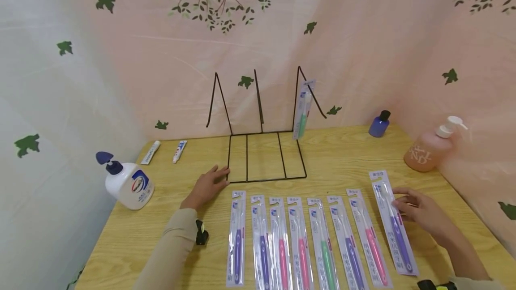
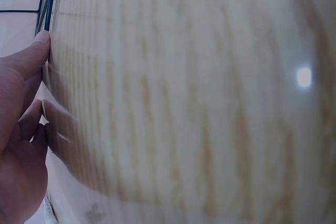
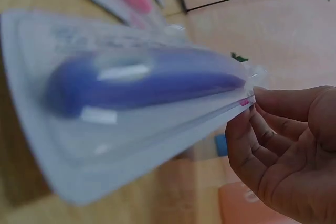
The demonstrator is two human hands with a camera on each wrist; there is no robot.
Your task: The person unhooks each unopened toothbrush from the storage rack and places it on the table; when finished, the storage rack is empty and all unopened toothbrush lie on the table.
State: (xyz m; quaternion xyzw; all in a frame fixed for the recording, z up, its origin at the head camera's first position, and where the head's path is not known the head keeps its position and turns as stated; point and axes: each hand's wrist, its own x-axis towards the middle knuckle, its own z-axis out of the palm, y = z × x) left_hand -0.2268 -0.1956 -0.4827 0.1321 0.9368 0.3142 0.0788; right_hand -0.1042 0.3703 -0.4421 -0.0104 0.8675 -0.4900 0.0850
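Note:
My right hand (image 1: pixel 423 211) pinches a packaged purple toothbrush (image 1: pixel 393 225) by its right edge, thumb and fingers on the blister pack. Up close in the right wrist view, the purple handle (image 3: pixel 152 80) points toward the camera and the pack is tilted. My left hand (image 1: pixel 207 187) rests on the table with its fingertips touching the near left corner of a black wire rack (image 1: pixel 266 179). One packaged green toothbrush (image 1: pixel 303 113) hangs on the rack's right hook. Several packaged toothbrushes (image 1: pixel 302 245) with purple, pink and green handles lie in a row in front of the rack.
A white pump bottle (image 1: pixel 131 187) stands at the left, with two small toothpaste tubes (image 1: pixel 179 151) behind it. At the right are a small blue bottle (image 1: pixel 379 125) and an orange pump bottle (image 1: pixel 427 149). A patterned cloth wall (image 1: pixel 181 57) closes off the wooden table's back.

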